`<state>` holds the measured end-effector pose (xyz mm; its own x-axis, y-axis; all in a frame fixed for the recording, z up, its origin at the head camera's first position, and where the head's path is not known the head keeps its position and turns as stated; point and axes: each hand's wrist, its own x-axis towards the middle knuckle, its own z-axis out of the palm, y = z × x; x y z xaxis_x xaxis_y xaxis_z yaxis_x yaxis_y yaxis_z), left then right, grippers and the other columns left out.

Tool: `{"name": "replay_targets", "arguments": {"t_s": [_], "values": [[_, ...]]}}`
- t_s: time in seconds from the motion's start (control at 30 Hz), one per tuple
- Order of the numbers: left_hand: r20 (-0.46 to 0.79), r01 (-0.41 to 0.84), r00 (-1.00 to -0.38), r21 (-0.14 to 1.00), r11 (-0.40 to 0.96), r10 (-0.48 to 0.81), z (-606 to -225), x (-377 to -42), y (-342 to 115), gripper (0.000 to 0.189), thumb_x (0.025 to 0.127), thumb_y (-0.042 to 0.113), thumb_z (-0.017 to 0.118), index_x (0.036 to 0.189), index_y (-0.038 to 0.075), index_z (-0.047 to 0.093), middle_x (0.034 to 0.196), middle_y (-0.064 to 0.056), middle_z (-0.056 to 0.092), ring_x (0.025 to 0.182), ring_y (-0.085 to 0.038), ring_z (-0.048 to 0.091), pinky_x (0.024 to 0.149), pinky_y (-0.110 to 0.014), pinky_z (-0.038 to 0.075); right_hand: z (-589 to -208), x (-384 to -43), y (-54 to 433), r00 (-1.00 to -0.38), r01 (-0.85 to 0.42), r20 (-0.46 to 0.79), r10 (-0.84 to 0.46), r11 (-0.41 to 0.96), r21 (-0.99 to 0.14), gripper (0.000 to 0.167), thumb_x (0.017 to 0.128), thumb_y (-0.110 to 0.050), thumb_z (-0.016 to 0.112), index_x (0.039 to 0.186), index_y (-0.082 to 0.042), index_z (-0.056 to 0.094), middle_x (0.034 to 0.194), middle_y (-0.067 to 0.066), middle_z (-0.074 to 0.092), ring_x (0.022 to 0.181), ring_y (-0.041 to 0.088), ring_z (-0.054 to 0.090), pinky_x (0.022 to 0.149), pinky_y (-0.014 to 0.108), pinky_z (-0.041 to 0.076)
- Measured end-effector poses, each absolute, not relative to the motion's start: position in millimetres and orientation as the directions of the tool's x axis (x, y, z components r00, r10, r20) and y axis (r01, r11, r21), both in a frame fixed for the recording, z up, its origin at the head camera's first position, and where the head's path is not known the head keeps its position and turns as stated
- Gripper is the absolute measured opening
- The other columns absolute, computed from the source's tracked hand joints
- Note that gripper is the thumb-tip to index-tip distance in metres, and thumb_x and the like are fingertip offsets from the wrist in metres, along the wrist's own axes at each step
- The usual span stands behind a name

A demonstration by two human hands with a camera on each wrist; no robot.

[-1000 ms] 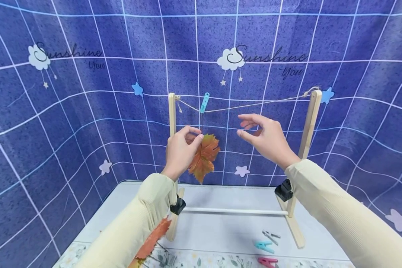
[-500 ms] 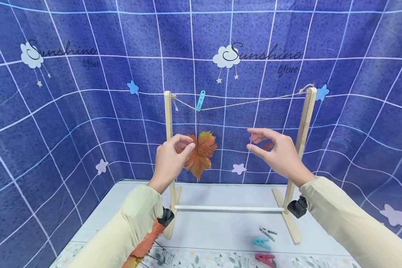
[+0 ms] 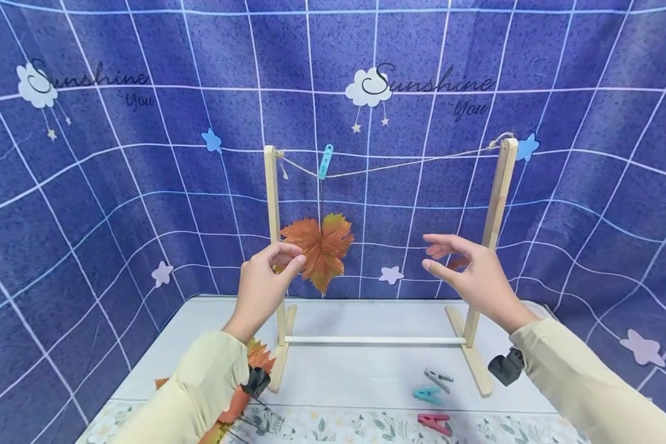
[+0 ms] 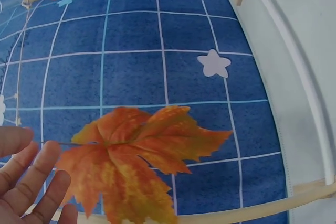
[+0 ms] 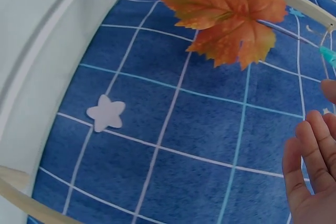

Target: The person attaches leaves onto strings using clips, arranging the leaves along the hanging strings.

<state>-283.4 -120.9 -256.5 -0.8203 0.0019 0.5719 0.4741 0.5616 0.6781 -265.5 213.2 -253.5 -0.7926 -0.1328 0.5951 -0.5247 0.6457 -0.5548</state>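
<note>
An orange-brown artificial maple leaf (image 3: 323, 254) hangs by its thin stem from a light-blue clothespin (image 3: 325, 162), which grips the twine (image 3: 391, 166). Just left of the leaf is my left hand (image 3: 262, 285), its fingers relaxed and slightly bent. In the left wrist view those fingers (image 4: 38, 182) are spread beside the leaf (image 4: 131, 156) and hold nothing. Well to the right of the leaf, my right hand (image 3: 474, 271) is in the air in front of the right post, thumb and fingers apart. It holds nothing.
The twine spans two wooden posts (image 3: 501, 194) joined low by a white rod (image 3: 374, 340). On the table (image 3: 361, 376) lie a grey clothespin (image 3: 439, 379), a blue clothespin (image 3: 427, 394) and a red clothespin (image 3: 435, 423). More leaves (image 3: 235, 404) lie partly under my left sleeve.
My left hand has drawn away from the stem, down and left, uncovering the leaf. My right hand has moved down and right. The leaf stays hanging from the clothespin.
</note>
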Motion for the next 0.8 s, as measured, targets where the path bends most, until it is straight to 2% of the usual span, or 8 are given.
{"name": "replay_targets", "arguments": {"t_s": [0.13,0.3,0.47,0.6,0.8], "values": [[0.564,0.462,-0.826,0.686,0.562,-0.01,-262,-279,-125,0.014,0.096,0.019,0.072,0.105,0.009,0.074,0.087,-0.005,0.075,0.082,-0.019,0.066,0.068,-0.031,0.04,-264,-263,218,-0.794,-0.518,0.597,-0.118,0.646,-0.561,0.04,0.095,-0.023,0.074,0.132,-0.012,0.067,0.107,0.005,0.073,0.1,0.02,0.065,0.08,0.023,0.05],[0.538,0.427,-0.842,0.704,0.567,-0.033,-271,-276,-130,0.015,0.096,0.019,0.072,0.106,0.008,0.075,0.088,-0.004,0.076,0.088,-0.019,0.067,0.077,-0.033,0.044,-279,-261,223,-0.808,-0.496,0.579,-0.106,0.651,-0.574,0.04,0.096,-0.024,0.074,0.133,-0.012,0.066,0.107,0.004,0.073,0.101,0.02,0.065,0.08,0.021,0.05],[0.53,0.407,-0.847,0.699,0.587,-0.044,-280,-271,-137,0.016,0.097,0.022,0.071,0.106,0.009,0.075,0.089,-0.004,0.076,0.094,-0.023,0.069,0.077,-0.036,0.047,-294,-258,227,-0.824,-0.484,0.556,-0.111,0.648,-0.587,0.039,0.096,-0.023,0.074,0.133,-0.012,0.066,0.107,0.002,0.073,0.099,0.016,0.066,0.08,0.021,0.051],[0.522,0.388,-0.851,0.702,0.597,-0.061,-287,-268,-144,0.016,0.096,0.023,0.072,0.104,0.011,0.075,0.088,-0.003,0.077,0.091,-0.023,0.07,0.075,-0.034,0.048,-304,-254,230,-0.838,-0.466,0.536,-0.101,0.643,-0.608,0.038,0.095,-0.024,0.074,0.131,-0.014,0.068,0.105,0.001,0.074,0.097,0.011,0.065,0.079,0.021,0.051],[0.47,0.345,-0.879,0.738,0.58,-0.075,-299,-263,-155,0.016,0.097,0.024,0.071,0.106,0.011,0.075,0.091,-0.003,0.076,0.092,-0.021,0.068,0.081,-0.035,0.049,-318,-250,234,-0.86,-0.441,0.502,-0.093,0.63,-0.639,0.038,0.094,-0.022,0.075,0.131,-0.013,0.068,0.104,0.0,0.074,0.095,0.005,0.064,0.078,0.022,0.052]]}}
